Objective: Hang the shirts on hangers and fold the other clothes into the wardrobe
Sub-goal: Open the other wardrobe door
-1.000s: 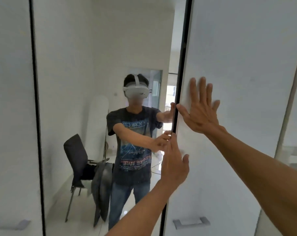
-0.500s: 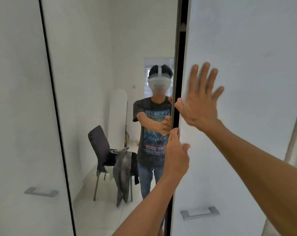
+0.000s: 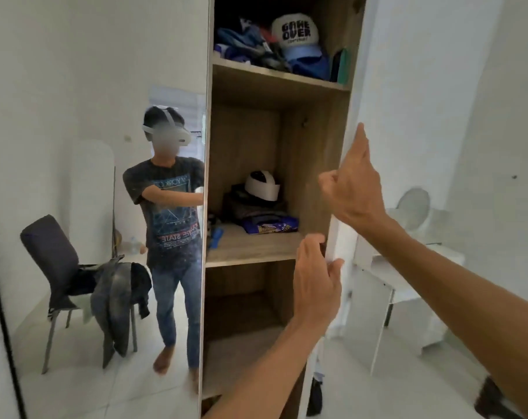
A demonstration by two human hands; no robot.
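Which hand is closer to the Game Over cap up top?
Right. The right hand holds the door edge below the cap; the left hand grips the edge farther down, farther from the cap.

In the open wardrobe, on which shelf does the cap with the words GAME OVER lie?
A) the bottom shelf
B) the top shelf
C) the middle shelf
B: the cap lies beside blue clothes on the top shelf, well above the middle shelf.
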